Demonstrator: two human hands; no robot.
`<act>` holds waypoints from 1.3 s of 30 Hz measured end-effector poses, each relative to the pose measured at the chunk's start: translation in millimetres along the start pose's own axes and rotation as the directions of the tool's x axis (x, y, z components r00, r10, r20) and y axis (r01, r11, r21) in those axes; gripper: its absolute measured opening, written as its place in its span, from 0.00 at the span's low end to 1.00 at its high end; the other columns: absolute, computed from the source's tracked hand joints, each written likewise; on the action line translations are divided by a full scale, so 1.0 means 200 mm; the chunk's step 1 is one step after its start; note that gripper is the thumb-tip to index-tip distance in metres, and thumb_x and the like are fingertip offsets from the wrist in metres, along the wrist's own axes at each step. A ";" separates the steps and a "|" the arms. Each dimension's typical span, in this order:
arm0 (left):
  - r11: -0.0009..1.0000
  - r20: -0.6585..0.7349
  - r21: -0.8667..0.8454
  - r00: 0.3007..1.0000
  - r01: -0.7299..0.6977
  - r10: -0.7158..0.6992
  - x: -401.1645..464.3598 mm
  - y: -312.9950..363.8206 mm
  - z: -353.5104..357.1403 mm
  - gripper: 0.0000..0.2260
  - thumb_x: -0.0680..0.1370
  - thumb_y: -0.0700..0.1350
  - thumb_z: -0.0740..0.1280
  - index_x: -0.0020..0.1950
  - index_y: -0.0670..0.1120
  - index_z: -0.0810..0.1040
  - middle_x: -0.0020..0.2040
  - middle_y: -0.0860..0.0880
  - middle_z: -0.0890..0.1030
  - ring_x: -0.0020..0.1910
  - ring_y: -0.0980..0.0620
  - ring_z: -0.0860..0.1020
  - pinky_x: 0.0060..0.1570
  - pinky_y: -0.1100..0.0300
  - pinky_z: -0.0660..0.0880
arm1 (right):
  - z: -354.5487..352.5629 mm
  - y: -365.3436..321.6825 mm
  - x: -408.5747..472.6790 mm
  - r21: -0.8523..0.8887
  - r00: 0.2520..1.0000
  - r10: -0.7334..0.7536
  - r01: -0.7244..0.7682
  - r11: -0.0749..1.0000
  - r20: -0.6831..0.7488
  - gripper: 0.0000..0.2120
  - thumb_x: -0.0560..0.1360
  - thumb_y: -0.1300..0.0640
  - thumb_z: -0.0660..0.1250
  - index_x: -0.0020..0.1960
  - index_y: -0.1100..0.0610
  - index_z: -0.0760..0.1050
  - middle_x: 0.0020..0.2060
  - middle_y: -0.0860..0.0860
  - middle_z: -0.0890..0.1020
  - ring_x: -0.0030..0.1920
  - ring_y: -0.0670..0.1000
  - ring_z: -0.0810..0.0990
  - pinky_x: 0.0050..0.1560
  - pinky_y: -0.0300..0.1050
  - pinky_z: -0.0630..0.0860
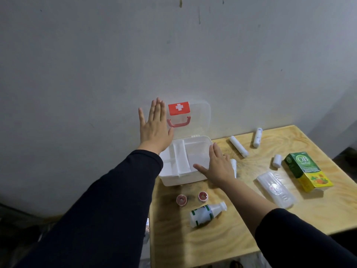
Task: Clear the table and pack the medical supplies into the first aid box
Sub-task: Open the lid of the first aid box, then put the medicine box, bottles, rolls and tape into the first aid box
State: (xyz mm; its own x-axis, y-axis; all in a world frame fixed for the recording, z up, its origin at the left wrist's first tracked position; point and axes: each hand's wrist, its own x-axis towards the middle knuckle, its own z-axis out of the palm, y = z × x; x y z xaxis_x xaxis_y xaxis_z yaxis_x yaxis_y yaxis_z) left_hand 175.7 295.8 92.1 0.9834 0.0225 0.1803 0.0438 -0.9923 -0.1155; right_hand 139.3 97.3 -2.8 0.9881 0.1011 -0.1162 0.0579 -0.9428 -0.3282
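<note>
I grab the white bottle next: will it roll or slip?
The white bottle lies on its side on the table, so a nudge would probably roll it. Its translucent plastic suggests it is light. The smooth body may slip; gripping around the label seems safest.

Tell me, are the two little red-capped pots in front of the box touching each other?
Apart. The head view shows bare wood of the table between the left pot and the right pot.

**Box mouth open, clutter to its right**

The first aid box (183, 161) stands open, its lid (199, 118) upright against the wall behind. In front of it sit two red caps (191, 198) and a bottle (206, 214); right of it, gauze rolls (238, 146).
</note>
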 end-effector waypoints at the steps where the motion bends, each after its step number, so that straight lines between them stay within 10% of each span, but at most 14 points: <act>1: 1.000 0.005 -0.004 1.000 -0.002 0.002 0.01 0.00 0.00 0.35 0.82 0.55 0.52 0.78 0.41 0.36 0.79 0.44 0.38 0.78 0.48 0.37 0.73 0.40 0.37 | -0.01 0.00 0.00 0.003 1.000 0.000 0.000 1.000 0.008 0.48 0.73 0.31 0.58 0.79 0.59 0.43 0.79 0.54 0.47 0.79 0.54 0.48 0.78 0.59 0.50; 14: 0.939 -0.202 -0.235 0.958 -0.251 0.206 0.02 0.28 -0.20 0.20 0.77 0.40 0.60 0.70 0.41 0.69 0.70 0.45 0.72 0.71 0.46 0.67 0.71 0.52 0.59 | -0.37 0.30 -0.06 -0.048 0.993 0.098 -0.096 0.994 0.060 0.32 0.76 0.42 0.64 0.73 0.58 0.61 0.70 0.56 0.70 0.70 0.57 0.67 0.66 0.56 0.70; 23: 0.874 0.303 -0.396 0.859 -0.281 0.414 -0.08 0.96 -0.16 0.17 0.78 0.48 0.61 0.67 0.51 0.74 0.65 0.48 0.77 0.62 0.45 0.75 0.58 0.52 0.74 | -0.60 0.91 -0.21 -0.087 0.956 0.285 -0.279 0.956 0.064 0.24 0.75 0.46 0.62 0.65 0.59 0.71 0.64 0.58 0.75 0.65 0.59 0.72 0.62 0.52 0.72; 39: 0.840 0.532 -0.537 0.740 -0.081 0.412 -0.19 1.64 0.06 0.20 0.75 0.50 0.63 0.68 0.55 0.75 0.66 0.51 0.77 0.63 0.47 0.76 0.54 0.57 0.72 | -0.38 1.51 -0.28 0.236 0.849 0.527 -0.520 0.821 0.037 0.31 0.65 0.42 0.74 0.61 0.58 0.71 0.57 0.56 0.75 0.59 0.58 0.75 0.53 0.51 0.76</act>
State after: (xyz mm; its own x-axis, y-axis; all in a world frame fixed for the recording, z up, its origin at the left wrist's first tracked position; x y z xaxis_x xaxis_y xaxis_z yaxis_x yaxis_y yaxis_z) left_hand 155.8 -29.8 36.2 0.8392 -0.3273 -0.4342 -0.1376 -0.9004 0.4128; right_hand 112.6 -217.6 -24.0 0.8643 -0.3991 -0.3061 -0.4995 -0.7518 -0.4304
